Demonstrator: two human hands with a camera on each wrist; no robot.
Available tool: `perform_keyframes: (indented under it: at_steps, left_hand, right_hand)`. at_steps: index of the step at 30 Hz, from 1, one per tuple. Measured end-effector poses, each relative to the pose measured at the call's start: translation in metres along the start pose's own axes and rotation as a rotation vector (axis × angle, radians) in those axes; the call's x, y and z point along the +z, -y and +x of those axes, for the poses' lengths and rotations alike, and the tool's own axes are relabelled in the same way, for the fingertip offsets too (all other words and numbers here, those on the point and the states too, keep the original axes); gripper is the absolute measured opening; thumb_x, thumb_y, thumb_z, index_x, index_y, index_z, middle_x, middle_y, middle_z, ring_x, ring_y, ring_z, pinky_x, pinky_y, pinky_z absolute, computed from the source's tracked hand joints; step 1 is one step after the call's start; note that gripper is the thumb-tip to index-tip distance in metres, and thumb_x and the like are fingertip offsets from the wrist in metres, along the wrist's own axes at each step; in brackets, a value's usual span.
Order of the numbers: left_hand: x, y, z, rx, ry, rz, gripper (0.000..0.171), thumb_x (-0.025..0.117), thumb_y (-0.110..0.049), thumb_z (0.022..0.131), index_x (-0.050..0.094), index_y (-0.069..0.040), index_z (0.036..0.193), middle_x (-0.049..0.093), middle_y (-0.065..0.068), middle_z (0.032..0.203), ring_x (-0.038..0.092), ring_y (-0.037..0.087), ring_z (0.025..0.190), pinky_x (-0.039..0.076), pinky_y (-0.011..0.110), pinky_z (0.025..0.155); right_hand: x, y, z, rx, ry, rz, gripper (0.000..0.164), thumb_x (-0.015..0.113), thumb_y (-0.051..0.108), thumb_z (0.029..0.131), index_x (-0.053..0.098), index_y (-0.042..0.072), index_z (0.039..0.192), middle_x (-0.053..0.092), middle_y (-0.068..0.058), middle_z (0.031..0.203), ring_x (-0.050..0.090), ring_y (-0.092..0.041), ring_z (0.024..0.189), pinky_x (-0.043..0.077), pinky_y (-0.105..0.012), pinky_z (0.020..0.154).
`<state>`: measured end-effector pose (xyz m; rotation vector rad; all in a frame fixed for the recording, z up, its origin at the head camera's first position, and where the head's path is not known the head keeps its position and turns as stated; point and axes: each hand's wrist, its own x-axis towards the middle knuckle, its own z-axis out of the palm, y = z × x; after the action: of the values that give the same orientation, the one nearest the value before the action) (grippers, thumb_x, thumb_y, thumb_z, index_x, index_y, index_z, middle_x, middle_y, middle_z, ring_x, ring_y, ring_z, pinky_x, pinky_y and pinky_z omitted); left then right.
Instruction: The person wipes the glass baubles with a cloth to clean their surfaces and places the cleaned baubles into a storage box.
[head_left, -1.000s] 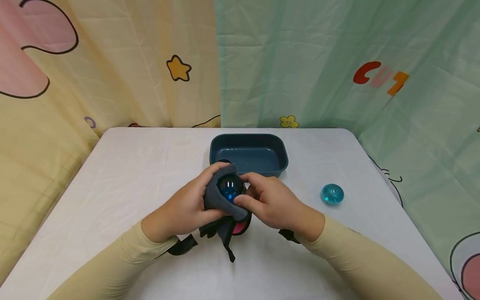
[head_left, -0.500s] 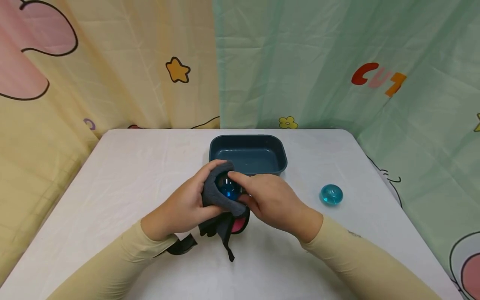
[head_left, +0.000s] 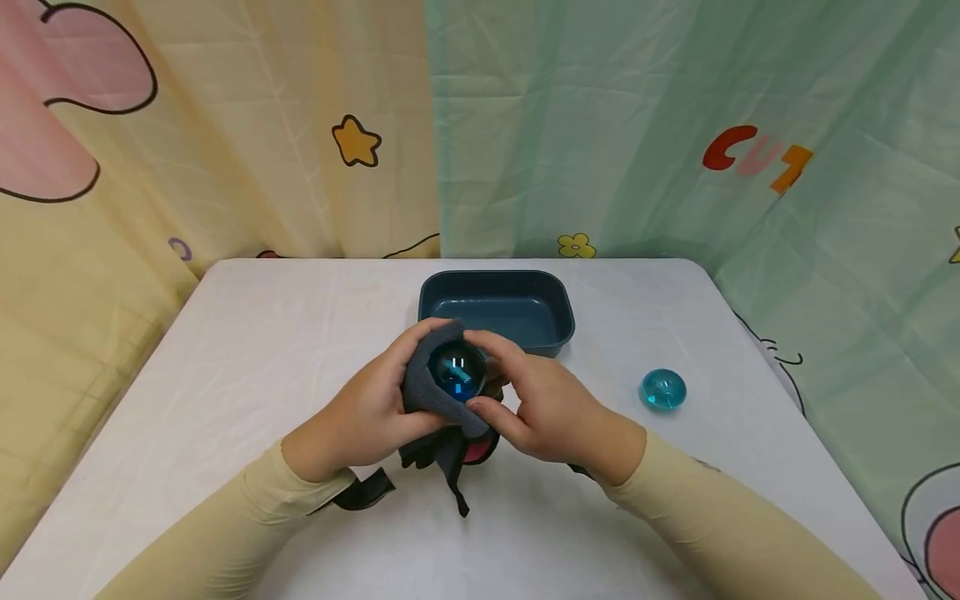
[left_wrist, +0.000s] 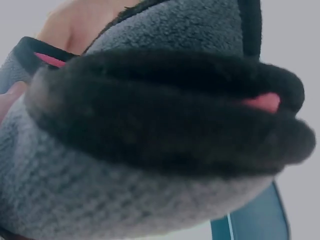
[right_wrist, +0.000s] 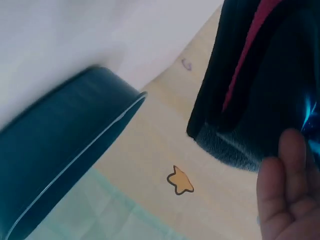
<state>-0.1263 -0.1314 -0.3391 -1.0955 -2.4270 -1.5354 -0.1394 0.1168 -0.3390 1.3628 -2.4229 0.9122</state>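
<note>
A glassy ball with dark and blue reflections (head_left: 457,371) sits in a folded grey cloth with black edging (head_left: 423,390). My left hand (head_left: 360,408) grips the cloth from the left, fingers behind and thumb in front. On the other side, my right hand (head_left: 558,408) holds the ball between thumb and forefinger at its right edge. The left wrist view is filled by the cloth (left_wrist: 125,195), its black border and a bit of pink showing. In the right wrist view, fingertips of the right hand (right_wrist: 290,195) lie close to the ball's blue glint.
Behind the hands stands a dark blue rectangular tub (head_left: 561,337). A teal clear ball (head_left: 663,389) rests on the white-covered table (head_left: 300,317) to the right. Patterned curtains (head_left: 525,125) hang beyond the table's far edge.
The right forefinger reached over the ball half a second ago and is now back at its upper right edge, with the thumb below. Reflections on the ball differ. The left hand barely moved.
</note>
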Motion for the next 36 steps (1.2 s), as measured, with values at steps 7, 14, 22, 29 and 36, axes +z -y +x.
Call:
perform_keyframes:
  at_steps: [7,14,22,29,36]
  left_hand:
    - [-0.0010,-0.0017,-0.0004,-0.013,0.027,-0.033,0.085,0.082,-0.003,0.090,0.034,-0.013,0.159,0.057,0.007,0.147,0.060,0.020,0.129,0.050,0.025,0.108]
    - [0.0020,-0.0043,-0.0008,-0.047,0.059,-0.011,0.087,0.084,-0.005,0.089,0.033,-0.014,0.159,0.059,0.006,0.144,0.061,0.018,0.126,0.050,0.028,0.109]
    - [-0.0005,-0.0024,0.0006,-0.031,0.026,-0.020,0.087,0.083,0.001,0.087,0.035,-0.012,0.158,0.057,0.006,0.148,0.061,0.020,0.130,0.049,0.028,0.111]
    - [-0.0015,-0.0060,0.0001,-0.045,0.049,-0.043,0.087,0.082,-0.001,0.090,0.032,-0.013,0.160,0.056,0.007,0.149,0.062,0.019,0.129,0.050,0.026,0.109]
    - [0.0004,-0.0042,-0.0014,-0.048,0.043,-0.015,0.087,0.084,-0.003,0.088,0.035,-0.014,0.158,0.059,0.006,0.145,0.060,0.019,0.128,0.050,0.028,0.109]
  right_hand:
    - [-0.0022,-0.0019,0.0009,-0.102,-0.033,-0.175,0.063,0.082,0.010,0.092,0.050,0.003,0.146,0.079,-0.005,0.103,0.075,-0.016,0.090,0.061,-0.029,0.079]
    - [-0.0008,0.0026,0.0008,0.189,0.024,0.157,0.045,0.067,0.026,0.104,0.057,-0.005,0.136,0.074,0.001,0.081,0.062,-0.002,0.069,0.053,-0.023,0.061]
    - [-0.0018,-0.0008,-0.0002,0.023,0.053,-0.030,0.070,0.075,0.014,0.099,0.036,0.000,0.155,0.075,-0.010,0.124,0.075,-0.019,0.107,0.060,-0.028,0.080]
    - [-0.0012,-0.0009,0.0000,-0.005,0.003,-0.105,0.062,0.080,0.011,0.093,0.049,-0.001,0.146,0.078,-0.007,0.109,0.075,-0.016,0.090,0.060,-0.028,0.075]
    - [0.0043,0.0021,-0.0006,0.202,0.024,0.192,0.051,0.070,0.017,0.102,0.050,-0.004,0.144,0.078,-0.003,0.093,0.069,-0.006,0.080,0.057,-0.024,0.068]
